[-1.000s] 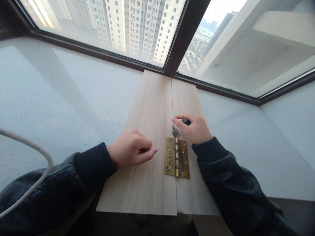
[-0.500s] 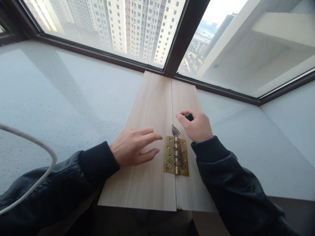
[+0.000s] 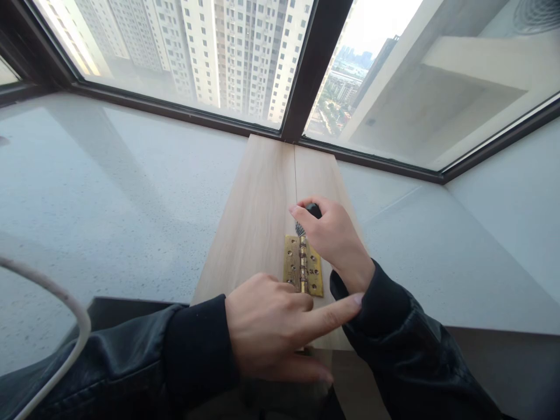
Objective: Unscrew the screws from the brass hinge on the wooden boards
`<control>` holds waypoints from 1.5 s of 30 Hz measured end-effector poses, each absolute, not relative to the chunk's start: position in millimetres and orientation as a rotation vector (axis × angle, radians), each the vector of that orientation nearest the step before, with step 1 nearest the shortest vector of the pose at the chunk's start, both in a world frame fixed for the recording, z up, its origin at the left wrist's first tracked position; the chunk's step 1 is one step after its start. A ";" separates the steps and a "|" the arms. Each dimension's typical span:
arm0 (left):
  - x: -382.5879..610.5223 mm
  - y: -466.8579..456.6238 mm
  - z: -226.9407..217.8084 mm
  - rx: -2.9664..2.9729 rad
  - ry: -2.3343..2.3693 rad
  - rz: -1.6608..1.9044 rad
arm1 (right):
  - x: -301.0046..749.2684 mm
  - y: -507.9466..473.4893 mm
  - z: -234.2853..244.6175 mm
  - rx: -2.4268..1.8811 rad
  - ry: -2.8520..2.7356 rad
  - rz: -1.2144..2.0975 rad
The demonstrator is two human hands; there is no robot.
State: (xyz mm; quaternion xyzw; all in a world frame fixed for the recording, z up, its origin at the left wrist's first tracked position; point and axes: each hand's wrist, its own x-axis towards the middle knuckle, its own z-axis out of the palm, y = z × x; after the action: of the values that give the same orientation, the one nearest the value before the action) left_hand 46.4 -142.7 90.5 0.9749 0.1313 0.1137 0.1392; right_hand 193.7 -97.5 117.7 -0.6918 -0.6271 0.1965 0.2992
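Note:
A brass butt hinge (image 3: 303,262) lies unfolded over the seam between two pale wooden boards (image 3: 258,204). Screws (image 3: 300,229) lie at its far end, partly covered by my right hand (image 3: 335,230). That hand is closed around what looks like a screwdriver (image 3: 313,210); only its rounded black handle end shows, the shaft is hidden. My left hand (image 3: 284,326) is over the boards' near end, hiding the hinge's lower left corner. Its index finger and thumb are stretched out, the other fingers curled. The index fingertip is at my right sleeve cuff, touching it or just in front.
The boards rest on a speckled white sill (image 3: 131,198) and reach a dark window frame (image 3: 289,131). A pale cable (image 3: 81,326) curves across the left side, in front of my left sleeve. The sill's front edge runs along the lower right.
My left hand has moved down and right, from beside the hinge to my right cuff. The view has shifted slightly; my right hand keeps its grip and now covers part of the screws.

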 end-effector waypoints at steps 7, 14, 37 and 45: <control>38.8 -147.1 94.6 2.863 0.558 0.460 | 191.8 -116.0 122.2 -1.822 -1.605 0.567; 37.1 -152.6 94.5 2.874 0.540 0.503 | 190.0 -122.2 122.3 -1.820 -1.577 0.594; 18.3 -76.9 57.2 2.222 0.985 0.504 | 186.5 -150.8 93.8 -0.787 -0.760 1.077; 17.6 -83.9 41.6 2.721 0.868 0.463 | 177.5 -157.0 82.9 -0.713 -0.863 1.102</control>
State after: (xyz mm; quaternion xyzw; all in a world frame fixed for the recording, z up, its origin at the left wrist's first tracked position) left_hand 17.6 -83.9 41.6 0.9332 0.2976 0.1586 0.1240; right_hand 177.5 -157.0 82.9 -0.3208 -0.3887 0.4960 0.7071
